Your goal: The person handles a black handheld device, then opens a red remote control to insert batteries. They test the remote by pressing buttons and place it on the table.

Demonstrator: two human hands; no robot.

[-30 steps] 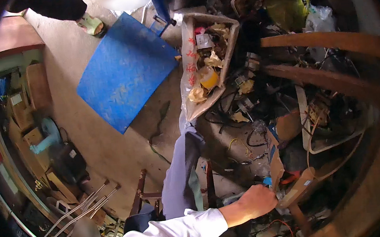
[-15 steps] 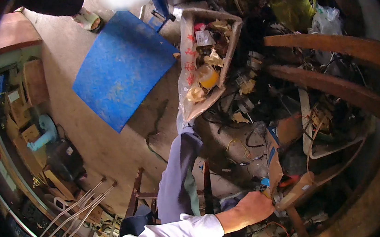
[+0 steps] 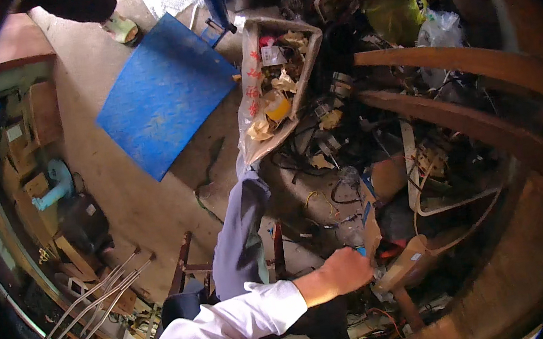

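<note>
Tan floor (image 3: 123,208) in uneven light

Long shirt sleeve (image 3: 222,330), white with pale lavender tint, loose, creased. Cuff (image 3: 290,303) plain, same cloth, pointed fold sticking up behind it. Hand (image 3: 347,270) bare. Trouser leg (image 3: 233,233) muted grey-purple, loose, softly wrinkled, darker along the shaded side.

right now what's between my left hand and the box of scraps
Littered floor, with a thin yellow wire, lies between the left hand and the box in the head view.
</note>
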